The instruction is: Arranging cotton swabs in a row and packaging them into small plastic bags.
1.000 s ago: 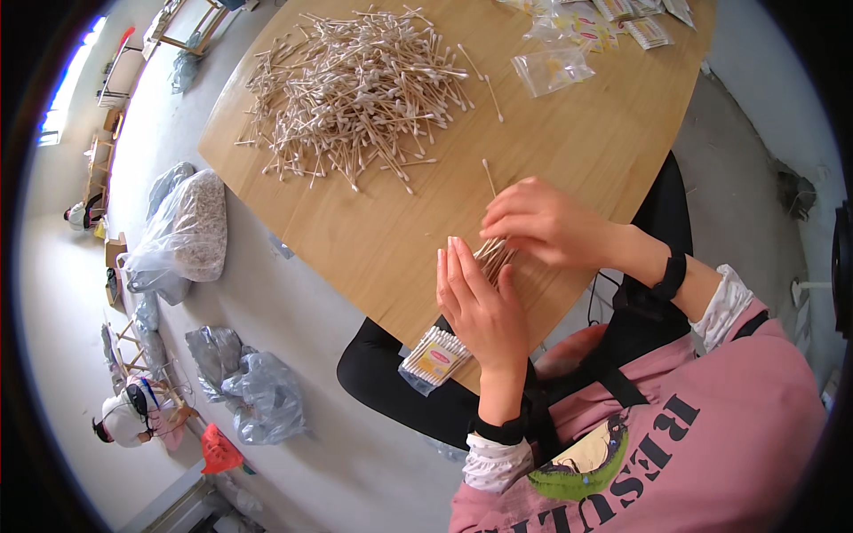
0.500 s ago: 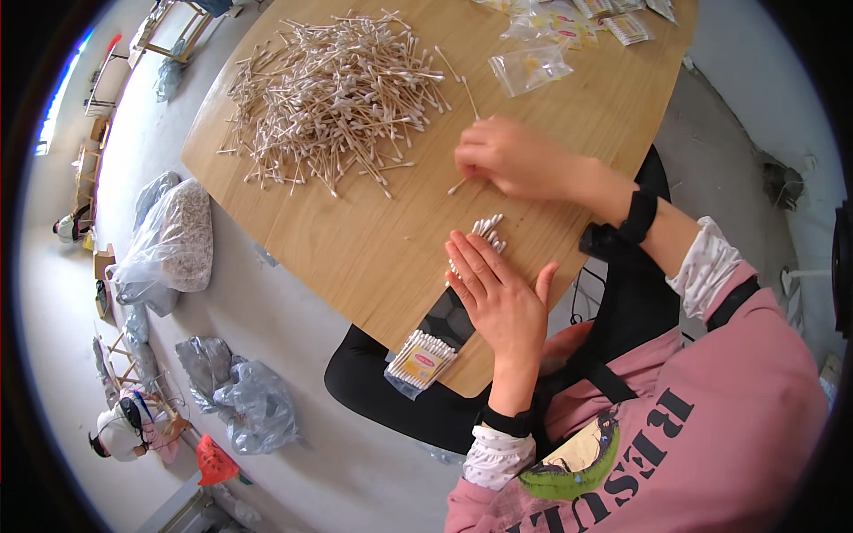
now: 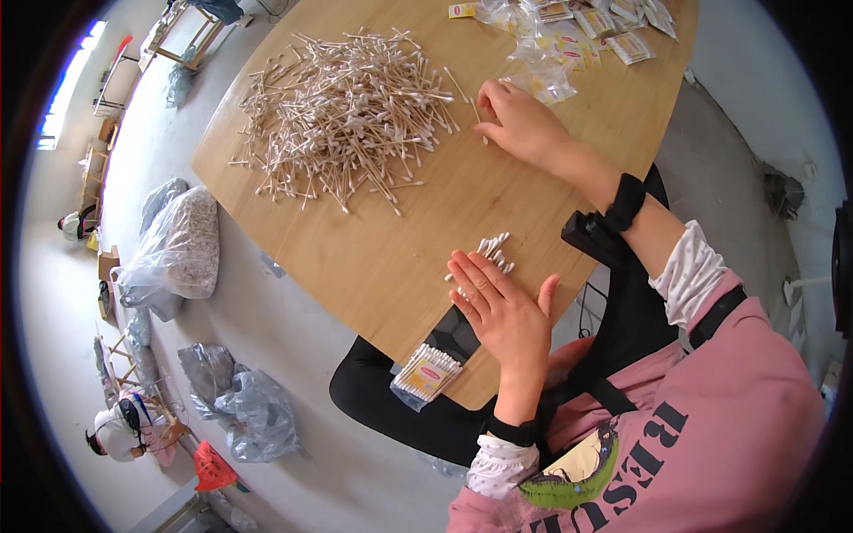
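Observation:
My left hand (image 3: 505, 315) lies flat on the table's near part, fingers stretched out. It partly covers a small bunch of cotton swabs (image 3: 494, 249), whose white tips stick out past the fingers. Farther out, my right hand (image 3: 526, 124) has its thumb and fingers pinched on a single cotton swab (image 3: 477, 114). Another loose swab (image 3: 456, 84) lies just beyond it. To the left spreads a large heap of cotton swabs (image 3: 346, 115). A clear pack of swabs with a yellow label (image 3: 427, 372) rests at the table's near corner, beside a dark patch (image 3: 451, 334).
Clear bags (image 3: 546, 84) and filled swab packs (image 3: 629, 48) lie at the table's far right. On the floor to the left stand a bulky filled plastic bag (image 3: 191, 244) and grey plastic bags (image 3: 258, 413). Another person (image 3: 124, 431) is at the lower left.
My right hand has moved away from me to the loose swab beside the heap. The left hand stays flat over the bunch. The whole view has shifted slightly.

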Demonstrator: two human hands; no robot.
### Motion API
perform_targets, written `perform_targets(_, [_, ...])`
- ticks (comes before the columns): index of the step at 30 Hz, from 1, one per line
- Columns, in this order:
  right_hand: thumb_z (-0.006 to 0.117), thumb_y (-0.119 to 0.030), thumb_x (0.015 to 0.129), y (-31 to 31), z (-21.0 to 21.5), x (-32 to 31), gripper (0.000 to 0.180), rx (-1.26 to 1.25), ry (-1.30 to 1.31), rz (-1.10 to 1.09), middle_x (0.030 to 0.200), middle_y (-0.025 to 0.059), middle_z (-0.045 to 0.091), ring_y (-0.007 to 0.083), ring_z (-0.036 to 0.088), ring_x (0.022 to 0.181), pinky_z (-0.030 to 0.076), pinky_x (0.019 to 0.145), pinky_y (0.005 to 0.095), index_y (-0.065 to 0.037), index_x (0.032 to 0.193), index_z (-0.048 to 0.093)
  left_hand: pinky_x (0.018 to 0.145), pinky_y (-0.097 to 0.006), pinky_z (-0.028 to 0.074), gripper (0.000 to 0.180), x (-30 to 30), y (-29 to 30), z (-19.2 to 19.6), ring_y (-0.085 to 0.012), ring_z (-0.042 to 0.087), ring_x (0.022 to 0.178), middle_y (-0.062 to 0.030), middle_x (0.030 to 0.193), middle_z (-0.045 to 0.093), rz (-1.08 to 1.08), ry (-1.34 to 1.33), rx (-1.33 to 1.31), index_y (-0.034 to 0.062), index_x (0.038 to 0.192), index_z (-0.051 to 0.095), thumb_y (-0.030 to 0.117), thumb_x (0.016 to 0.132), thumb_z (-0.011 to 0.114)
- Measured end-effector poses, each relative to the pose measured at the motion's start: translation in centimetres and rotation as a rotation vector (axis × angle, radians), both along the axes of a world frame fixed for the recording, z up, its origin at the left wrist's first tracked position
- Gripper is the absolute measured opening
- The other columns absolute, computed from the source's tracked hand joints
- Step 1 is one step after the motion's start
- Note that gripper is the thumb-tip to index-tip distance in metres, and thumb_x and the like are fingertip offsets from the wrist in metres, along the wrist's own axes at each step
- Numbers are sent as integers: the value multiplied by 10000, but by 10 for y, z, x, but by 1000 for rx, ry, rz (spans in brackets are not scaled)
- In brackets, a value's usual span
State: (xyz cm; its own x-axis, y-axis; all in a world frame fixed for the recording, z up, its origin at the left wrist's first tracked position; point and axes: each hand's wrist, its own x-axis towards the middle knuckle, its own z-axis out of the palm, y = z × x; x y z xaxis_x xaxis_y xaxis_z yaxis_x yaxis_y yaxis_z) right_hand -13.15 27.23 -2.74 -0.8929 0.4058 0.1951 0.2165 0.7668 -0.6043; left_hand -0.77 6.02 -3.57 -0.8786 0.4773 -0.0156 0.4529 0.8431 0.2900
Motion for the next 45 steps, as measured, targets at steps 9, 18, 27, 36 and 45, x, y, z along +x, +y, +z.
perform_targets(9, [575,22,796,-10,0,36,134,27,-193,44,877,162,649,365,625,819,508,736,437,-6,926,582,1226,-488,122,1093,-53,-3,-2,-389,147,1521,-295,1608,187,-94,80,-28,-145,1508,201,692,883,523])
perform_targets(18, [556,58,805,-65,-4,42,193,-307,-34,754,923,97,661,292,603,922,502,790,386,-9,948,666,1227,-510,27,1111,-10,-14,5,-383,81,1536,-283,1627,139,-147,-15,-48,-122,1536,139,672,880,556])
perform_targets(27, [489,35,957,-52,-10,91,221,-787,144,63,1015,55,672,116,640,1003,506,905,264,-2,1107,648,1225,-504,-20,1141,-24,-4,12,-395,79,1536,-298,1619,156,-30,17,-38,-128,1525,190,734,856,523])
perform_targets(36, [512,75,943,-58,-16,113,203,-564,204,70,981,64,660,131,647,940,521,832,266,-5,1072,646,1218,-521,100,1172,12,-13,4,-414,109,1526,-307,1611,162,-146,-51,-94,-146,1514,185,756,840,511])
perform_targets(45, [527,76,937,-62,-18,111,179,-493,214,65,938,59,649,148,649,895,526,792,274,-15,1036,646,1221,-522,88,1162,-44,1,-1,-386,150,1523,-299,1598,214,-64,79,-45,-123,1528,163,728,841,557])
